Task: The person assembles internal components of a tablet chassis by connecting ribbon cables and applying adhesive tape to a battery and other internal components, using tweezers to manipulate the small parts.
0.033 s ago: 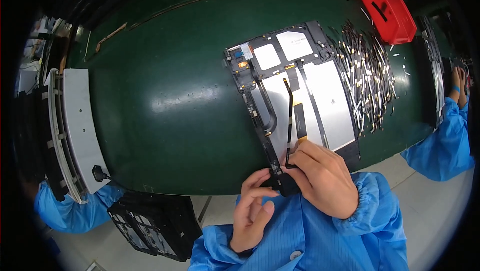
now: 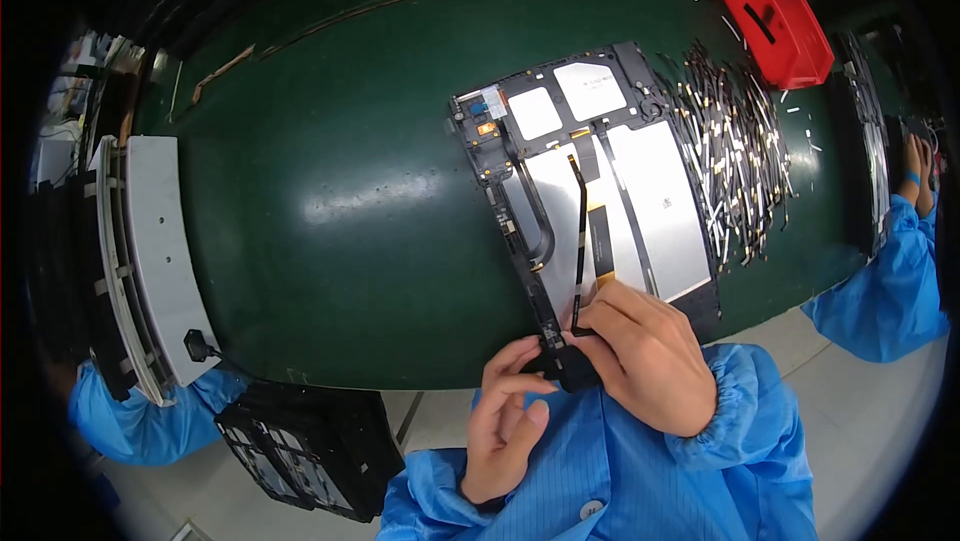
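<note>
An opened tablet-like device, dark-framed with silver panels inside, lies tilted on the green table, its lower corner close to me. A thin black flex cable with a bent upper end runs lengthwise over it. The thumb and fingers of my right hand are pinched at the cable's lower end, near that corner; the fingertips partly hide what they hold. My left hand rests its fingertips against the device's lower left edge, thumb held apart, fingers loosely bent and gripping nothing.
Right of the device lies a heap of thin black-and-white flex strips, with a red bin behind it. A pale grey panel stands at far left, a black plug beside it. Blue-sleeved people work at both sides.
</note>
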Motion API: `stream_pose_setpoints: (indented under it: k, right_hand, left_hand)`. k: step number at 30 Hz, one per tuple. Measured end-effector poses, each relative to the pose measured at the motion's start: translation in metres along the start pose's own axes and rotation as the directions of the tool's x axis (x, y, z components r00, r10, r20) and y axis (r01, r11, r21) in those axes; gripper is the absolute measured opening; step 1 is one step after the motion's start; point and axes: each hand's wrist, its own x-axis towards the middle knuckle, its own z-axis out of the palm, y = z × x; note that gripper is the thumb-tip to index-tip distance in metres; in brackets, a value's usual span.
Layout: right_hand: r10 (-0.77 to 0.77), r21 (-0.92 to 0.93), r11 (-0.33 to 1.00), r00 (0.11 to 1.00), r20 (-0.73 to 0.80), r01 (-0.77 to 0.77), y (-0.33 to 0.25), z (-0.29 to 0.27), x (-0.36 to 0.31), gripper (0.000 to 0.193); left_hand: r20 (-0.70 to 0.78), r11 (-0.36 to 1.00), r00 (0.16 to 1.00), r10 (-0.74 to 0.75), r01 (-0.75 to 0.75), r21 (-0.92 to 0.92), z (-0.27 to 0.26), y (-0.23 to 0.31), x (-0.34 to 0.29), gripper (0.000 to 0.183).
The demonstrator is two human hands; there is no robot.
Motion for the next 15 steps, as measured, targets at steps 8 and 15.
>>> stream_pose_setpoints:
  k: [8, 15]
  right_hand:
    - [0.017, 0.032, 0.999, 1.0, -0.02, -0.016, 0.002, 0.002, -0.001, 0.011]
    - [-0.007, 0.033, 0.999, 1.0, -0.025, 0.007, 0.006, 0.005, -0.003, 0.012]
  left_hand:
    - [-0.072, 0.988, 0.993, 0.092, -0.082, 0.131, 0.006, -0.006, 0.005, 0.014]
    - [-0.126, 0.927, 0.967, 0.22, -0.167, 0.335, 0.007, -0.017, 0.016, 0.019]
